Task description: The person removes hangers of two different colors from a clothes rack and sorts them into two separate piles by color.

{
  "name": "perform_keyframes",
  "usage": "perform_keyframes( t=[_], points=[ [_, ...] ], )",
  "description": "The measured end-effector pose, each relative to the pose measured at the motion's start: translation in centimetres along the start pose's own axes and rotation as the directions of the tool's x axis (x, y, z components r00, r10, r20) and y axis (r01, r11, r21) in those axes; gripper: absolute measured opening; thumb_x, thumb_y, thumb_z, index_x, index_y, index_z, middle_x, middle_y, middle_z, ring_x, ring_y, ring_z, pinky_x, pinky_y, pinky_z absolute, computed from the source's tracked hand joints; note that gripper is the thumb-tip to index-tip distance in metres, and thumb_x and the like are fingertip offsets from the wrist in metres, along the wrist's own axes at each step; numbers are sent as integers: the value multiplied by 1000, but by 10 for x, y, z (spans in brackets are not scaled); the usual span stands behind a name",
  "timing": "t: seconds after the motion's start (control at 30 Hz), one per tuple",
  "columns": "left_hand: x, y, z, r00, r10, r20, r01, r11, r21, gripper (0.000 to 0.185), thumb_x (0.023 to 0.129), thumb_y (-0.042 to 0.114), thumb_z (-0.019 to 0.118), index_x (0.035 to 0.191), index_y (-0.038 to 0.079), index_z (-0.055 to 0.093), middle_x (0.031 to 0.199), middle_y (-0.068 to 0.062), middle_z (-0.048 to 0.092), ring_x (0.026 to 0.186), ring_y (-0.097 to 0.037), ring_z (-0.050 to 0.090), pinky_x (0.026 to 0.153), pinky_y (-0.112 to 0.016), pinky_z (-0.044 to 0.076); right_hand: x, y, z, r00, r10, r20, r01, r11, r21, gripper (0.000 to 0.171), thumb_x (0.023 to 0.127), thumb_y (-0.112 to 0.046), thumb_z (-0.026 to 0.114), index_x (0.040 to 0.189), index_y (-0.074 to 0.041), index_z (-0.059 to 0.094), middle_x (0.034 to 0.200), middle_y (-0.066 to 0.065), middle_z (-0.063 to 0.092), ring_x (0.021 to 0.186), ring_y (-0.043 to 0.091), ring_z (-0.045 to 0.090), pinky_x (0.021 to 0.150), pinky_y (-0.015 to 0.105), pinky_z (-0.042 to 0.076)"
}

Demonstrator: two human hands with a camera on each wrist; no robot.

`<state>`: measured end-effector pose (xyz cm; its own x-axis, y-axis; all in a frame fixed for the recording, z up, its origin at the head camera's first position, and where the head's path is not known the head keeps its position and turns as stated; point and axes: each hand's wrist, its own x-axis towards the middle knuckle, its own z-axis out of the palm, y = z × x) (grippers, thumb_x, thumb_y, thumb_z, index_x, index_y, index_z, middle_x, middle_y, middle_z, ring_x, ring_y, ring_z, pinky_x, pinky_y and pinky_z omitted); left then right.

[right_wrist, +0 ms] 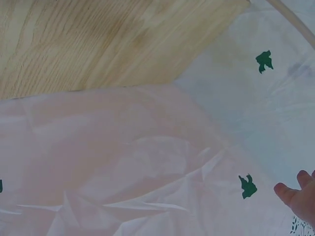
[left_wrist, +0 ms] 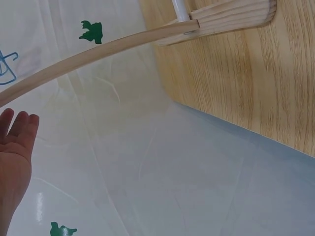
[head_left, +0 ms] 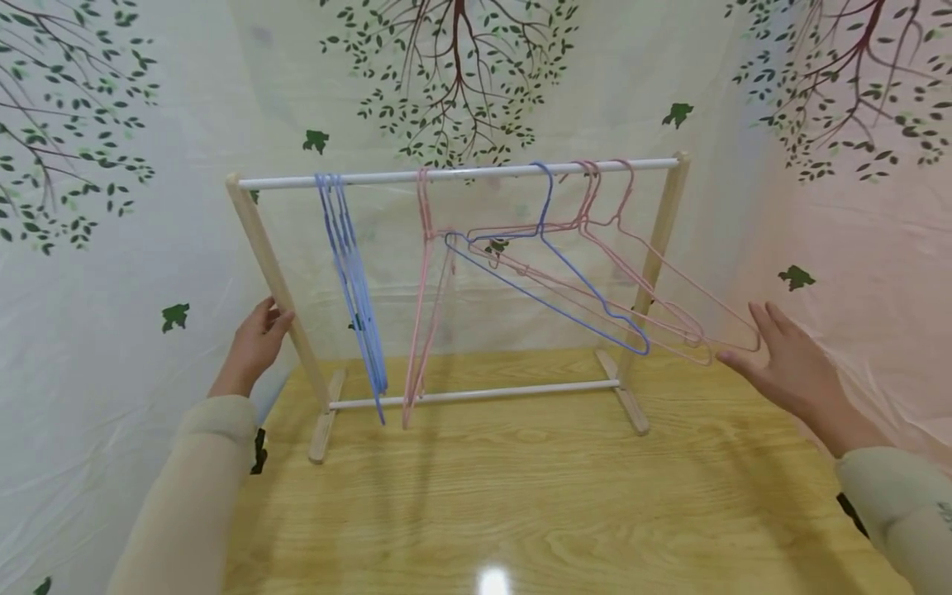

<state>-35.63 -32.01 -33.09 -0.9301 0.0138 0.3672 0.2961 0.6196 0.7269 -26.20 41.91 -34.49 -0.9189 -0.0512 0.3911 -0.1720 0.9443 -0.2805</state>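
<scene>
A small wooden rack (head_left: pixel 275 281) with a white top rail (head_left: pixel 461 173) stands on a wooden table (head_left: pixel 521 496). Several blue wire hangers (head_left: pixel 353 273) hang together near its left end, and a pink hanger (head_left: pixel 424 289) hangs beside them. Further right, one blue hanger (head_left: pixel 565 273) and several pink hangers (head_left: pixel 647 273) swing out to the right. My left hand (head_left: pixel 256 343) lies at the rack's left post (left_wrist: pixel 98 54) with its fingers (left_wrist: pixel 15 142) straight. My right hand (head_left: pixel 781 359) is spread open at the lower tips of the swung-out pink hangers, gripping nothing.
A plastic sheet (head_left: pixel 111 248) printed with trees and green leaves hangs behind and along both sides of the table. The table edge (left_wrist: pixel 206 110) runs close to the rack's left foot (left_wrist: pixel 231 17). The sheet (right_wrist: pixel 147 162) also lies right of the table under my right hand.
</scene>
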Motion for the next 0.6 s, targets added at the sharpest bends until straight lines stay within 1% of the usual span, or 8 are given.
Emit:
perform_keyframes(
  t=[0.1,0.17,0.33,0.43,0.53,0.6],
  points=[
    [0,0,2,1000,2,-9,-2,1000,-8,57,109,27,39,152,-9,25,138,-40,43,129,-52,41,106,-64,36,0,-2,-3,1000,5,-2,-5,1000,25,95,96,-50,60,159,-6,4,161,28,2,139,58,14,100,79,19],
    [-1,0,3,1000,-2,-11,1,999,-32,55,109,26,37,151,-8,27,139,-39,43,129,-50,41,106,-63,37,0,-2,-4,1000,2,-9,-1,999,39,92,98,-48,57,159,-7,3,162,27,2,140,57,12,102,79,18],
    [-2,0,9,1000,-20,-12,18,991,-135,52,110,25,33,149,-9,30,139,-38,43,127,-46,43,107,-58,39,1,-2,-7,999,-11,-38,15,995,103,82,102,-42,52,160,-9,4,162,26,4,142,54,9,105,78,15],
    [-2,0,12,1000,-22,-13,20,983,-184,52,110,24,32,149,-10,29,138,-38,43,127,-46,42,108,-56,39,4,-4,-8,999,-17,-48,23,989,144,78,103,-40,50,160,-10,6,162,27,5,143,53,9,106,78,12],
    [-3,-2,13,1000,-17,-15,14,980,-200,52,110,23,32,150,-10,26,137,-38,44,126,-45,43,107,-55,40,8,-8,-8,998,-22,-59,31,986,166,75,104,-39,49,160,-8,9,161,27,8,143,53,10,108,76,12],
    [-4,-3,12,1000,-11,-23,6,982,-189,52,110,22,33,150,-9,26,136,-37,45,123,-40,47,106,-51,43,11,-10,-7,997,-26,-67,38,981,188,73,104,-38,48,160,-7,11,160,28,11,143,53,11,109,75,12]
  ],
)
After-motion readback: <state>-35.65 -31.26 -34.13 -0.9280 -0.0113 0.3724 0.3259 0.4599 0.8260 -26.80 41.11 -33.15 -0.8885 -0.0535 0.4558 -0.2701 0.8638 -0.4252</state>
